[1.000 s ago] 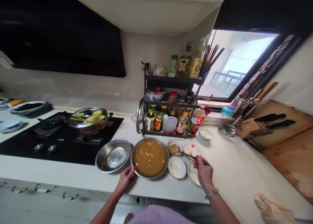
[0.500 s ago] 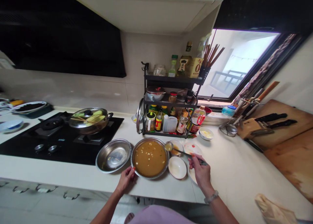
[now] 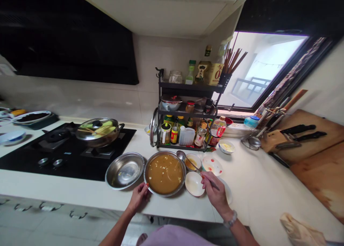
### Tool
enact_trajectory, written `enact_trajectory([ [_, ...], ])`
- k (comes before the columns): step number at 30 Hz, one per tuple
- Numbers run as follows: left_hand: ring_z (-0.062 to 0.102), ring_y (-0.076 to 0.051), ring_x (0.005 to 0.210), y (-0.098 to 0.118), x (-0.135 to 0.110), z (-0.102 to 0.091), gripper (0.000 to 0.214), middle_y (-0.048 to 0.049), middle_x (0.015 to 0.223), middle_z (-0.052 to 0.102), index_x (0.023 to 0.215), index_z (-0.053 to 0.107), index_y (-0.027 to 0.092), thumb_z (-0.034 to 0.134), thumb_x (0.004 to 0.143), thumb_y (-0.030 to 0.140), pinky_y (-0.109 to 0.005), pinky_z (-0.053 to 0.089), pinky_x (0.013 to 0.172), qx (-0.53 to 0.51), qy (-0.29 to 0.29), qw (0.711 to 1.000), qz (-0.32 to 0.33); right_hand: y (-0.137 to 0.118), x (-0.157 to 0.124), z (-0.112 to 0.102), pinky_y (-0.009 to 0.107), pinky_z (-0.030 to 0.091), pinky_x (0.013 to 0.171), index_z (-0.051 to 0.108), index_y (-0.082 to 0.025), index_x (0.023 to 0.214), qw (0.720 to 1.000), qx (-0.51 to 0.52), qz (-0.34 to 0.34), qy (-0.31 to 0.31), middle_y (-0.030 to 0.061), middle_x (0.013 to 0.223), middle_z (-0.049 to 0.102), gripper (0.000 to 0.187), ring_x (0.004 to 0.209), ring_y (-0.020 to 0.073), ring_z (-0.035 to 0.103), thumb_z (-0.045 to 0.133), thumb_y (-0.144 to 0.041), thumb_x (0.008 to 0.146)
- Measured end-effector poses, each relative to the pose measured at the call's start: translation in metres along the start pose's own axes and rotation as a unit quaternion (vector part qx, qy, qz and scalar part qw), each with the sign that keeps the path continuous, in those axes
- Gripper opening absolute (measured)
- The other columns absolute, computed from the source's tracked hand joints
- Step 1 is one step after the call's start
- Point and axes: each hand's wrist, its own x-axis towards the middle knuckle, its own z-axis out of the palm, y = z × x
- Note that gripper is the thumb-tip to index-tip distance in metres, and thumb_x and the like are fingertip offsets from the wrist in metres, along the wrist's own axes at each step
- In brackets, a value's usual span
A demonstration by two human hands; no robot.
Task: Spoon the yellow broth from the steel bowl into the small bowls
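My left hand grips the near rim of a steel bowl filled with brown soup. My right hand is closed on the handle of a metal spoon. The spoon's bowl sits at the far right rim of the soup bowl. Just right of it stands a small bowl of orange sauce. An empty white bowl lies under my right hand's thumb side. A small white dish with red spots is behind my right hand.
An empty steel bowl sits left of the soup. A lidded pan stands on the black hob. A black spice rack of bottles stands behind the bowls. A knife block and wooden boards lie at right.
My right hand moved left with the spoon, carrying it from the small sauce bowl to the rim of the soup bowl. My left hand stayed on the bowl's rim.
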Motion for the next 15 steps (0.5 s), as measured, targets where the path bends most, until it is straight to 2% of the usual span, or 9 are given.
enact_trajectory([
  [6,0.039,-0.008,0.041,0.000,0.000,0.001,0.053,0.0062,0.047,0.041,0.056,0.045,0.018,0.068,0.064,0.065,-0.021,0.039,0.039,0.001,0.002,1.000,0.000,0.022,0.007,-0.006,0.027,0.049,0.047,0.069,-0.015,0.096,0.979,0.007,0.142,0.148,0.0025,0.062,0.064,0.039,0.048,0.0141,0.055,0.062,-0.050,0.079],
  [9,0.040,-0.008,0.041,0.000,-0.001,0.002,0.052,0.0064,0.048,0.040,0.056,0.045,0.018,0.068,0.064,0.065,-0.020,0.038,0.039,-0.008,0.002,1.000,0.000,0.035,0.007,-0.013,0.027,0.048,0.046,0.069,-0.015,0.091,0.972,-0.012,0.175,0.154,0.0023,0.058,0.062,0.046,0.048,0.0159,0.056,0.065,-0.056,0.072],
  [15,0.039,-0.008,0.041,-0.003,0.000,0.000,0.052,0.0063,0.047,0.041,0.057,0.045,0.018,0.069,0.064,0.063,-0.020,0.038,0.039,-0.012,0.000,1.000,-0.004,0.056,0.000,-0.018,0.028,0.048,0.048,0.069,-0.017,0.088,0.980,-0.058,0.149,0.122,0.0022,0.058,0.064,0.043,0.048,0.0164,0.057,0.063,-0.056,0.073],
])
